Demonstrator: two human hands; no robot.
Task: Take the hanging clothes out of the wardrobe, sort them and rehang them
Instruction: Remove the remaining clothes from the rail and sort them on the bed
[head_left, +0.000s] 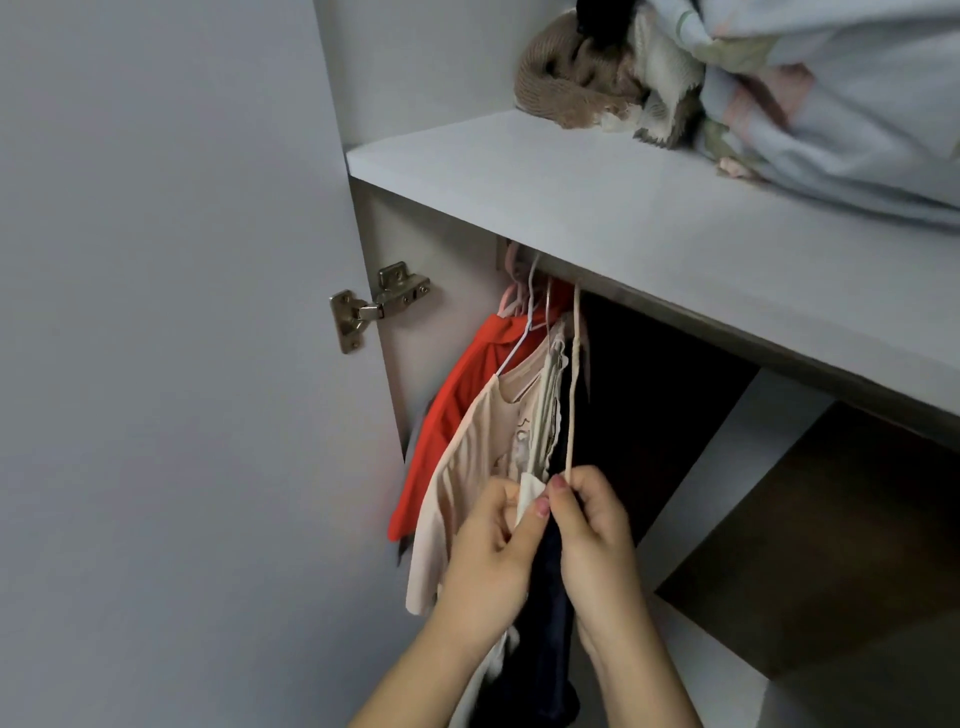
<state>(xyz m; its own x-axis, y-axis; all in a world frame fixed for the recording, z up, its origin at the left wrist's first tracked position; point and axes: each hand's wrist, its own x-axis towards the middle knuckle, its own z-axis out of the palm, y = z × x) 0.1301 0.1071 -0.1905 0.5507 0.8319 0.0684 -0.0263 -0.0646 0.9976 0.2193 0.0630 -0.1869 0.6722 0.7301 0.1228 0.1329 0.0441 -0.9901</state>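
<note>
Left hand (488, 545): fingers curled, thumb and fingers pinching the edge of a white cloth (530, 491). Right hand (597, 530): thumb and forefinger pinching the lower end of a thin cream hanger (573, 395). The two hands are just beside each other, low in the wardrobe's hanging space.

Location of clothes: all hang bunched at the left end, under the shelf (597, 192). From the left they are a red garment (462, 395), a pale top (462, 483), the white cloth, then a dark garment (550, 613) falling below my right hand. The rail is hidden by the shelf edge. Only the hooks show.

Assessment: I am separating one hanger from its neighbours. Whether it is going out or being seated, I cannot tell.

Recommended method: hold the white cloth to the left so it does not drag along. Slide my right hand up the hanger towards the hook before moving it. Lift the hook straight up off the rail, not outward. The dark garment looks heavy and limp, so support it from below, or it may slip off.
</note>
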